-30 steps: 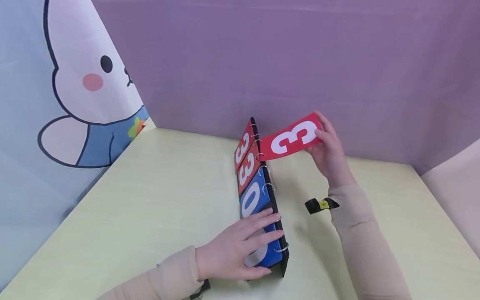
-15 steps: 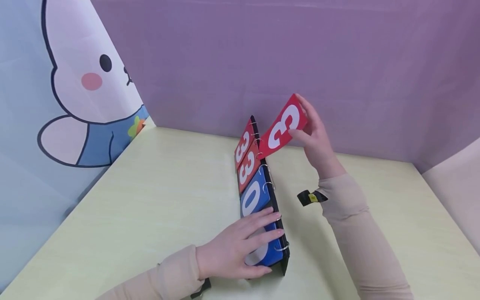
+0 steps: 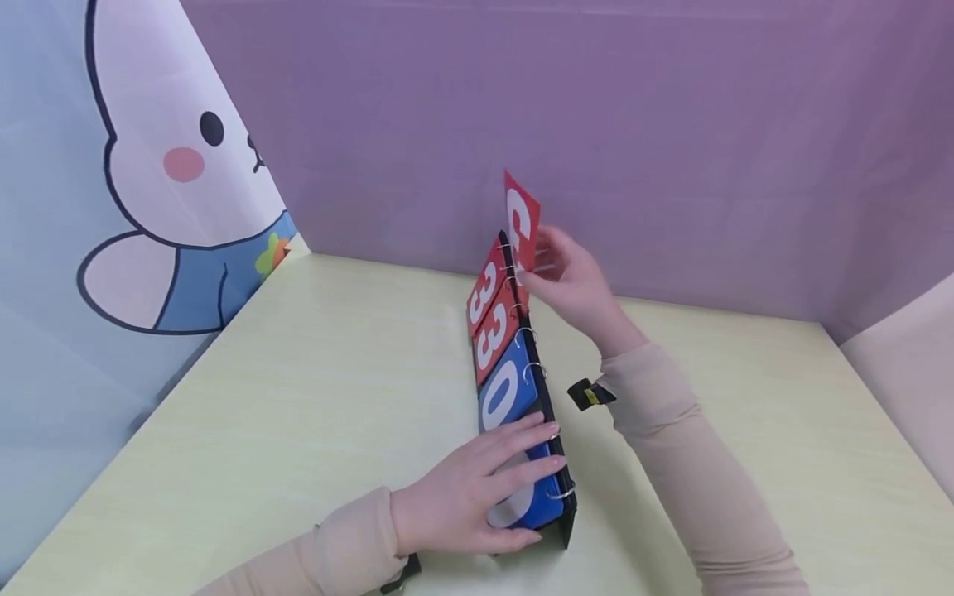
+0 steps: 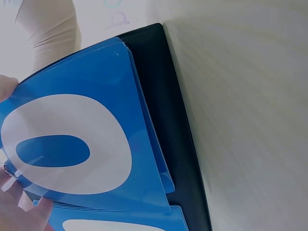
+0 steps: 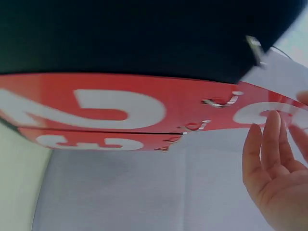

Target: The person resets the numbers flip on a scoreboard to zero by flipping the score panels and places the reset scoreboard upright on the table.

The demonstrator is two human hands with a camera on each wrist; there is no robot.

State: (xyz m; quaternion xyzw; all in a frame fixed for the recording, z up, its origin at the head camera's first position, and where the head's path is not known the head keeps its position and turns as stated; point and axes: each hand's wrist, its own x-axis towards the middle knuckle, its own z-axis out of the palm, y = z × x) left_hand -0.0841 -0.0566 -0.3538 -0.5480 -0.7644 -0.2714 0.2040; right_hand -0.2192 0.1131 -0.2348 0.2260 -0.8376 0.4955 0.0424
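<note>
A black flip scoreboard [image 3: 569,521] stands tent-like on the table, with red and blue number cards on metal rings. Two red cards showing 3 [image 3: 492,331] hang on its left face at the far end. The nearer blue cards [image 3: 513,389] show 0. My right hand [image 3: 577,294] pinches a red card [image 3: 527,219] that stands nearly upright above the rings, its white numeral partly hidden. My left hand [image 3: 469,492] rests spread over the nearest blue card, thumb at its near edge. In the right wrist view, a red card with a 2 [image 5: 185,106] hangs on the other face.
The pale yellow tabletop [image 3: 358,356] spreads around the scoreboard. Behind it rises a purple cloth backdrop [image 3: 387,132], close to the far end. A cloth with a cartoon rabbit [image 3: 149,74] hangs on the left. Black straps sit at both wrists.
My right hand has swung the red card from leaning out on the right up to nearly upright over the rings, moving left. The left hand has stayed in place.
</note>
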